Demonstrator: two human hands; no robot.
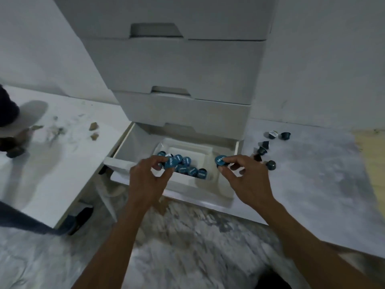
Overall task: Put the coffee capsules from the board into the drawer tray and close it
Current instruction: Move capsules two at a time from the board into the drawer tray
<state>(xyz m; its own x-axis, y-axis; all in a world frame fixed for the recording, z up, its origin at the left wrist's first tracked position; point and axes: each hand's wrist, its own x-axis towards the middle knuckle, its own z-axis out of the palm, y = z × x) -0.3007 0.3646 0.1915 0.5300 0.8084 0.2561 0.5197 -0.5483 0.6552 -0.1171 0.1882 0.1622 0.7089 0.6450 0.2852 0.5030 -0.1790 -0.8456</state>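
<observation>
The bottom drawer [116, 161] of a white drawer unit stands pulled open, with a white tray [205, 152] inside. Several blue coffee capsules [188, 168] lie in the tray's left part. My left hand [148, 180] pinches a blue capsule [169, 163] above that pile. My right hand [243, 180] pinches another blue capsule [221, 160] over the tray's right side. Several more capsules [263, 151] lie scattered on the pale board [308, 184] to the right of the drawer.
Three shut drawers [183, 67] stack above the open one. A white low table [52, 163] on the left carries small debris and a dark object [15, 152]. Someone's dark sleeve [25, 220] crosses the lower left. Marbled floor lies below.
</observation>
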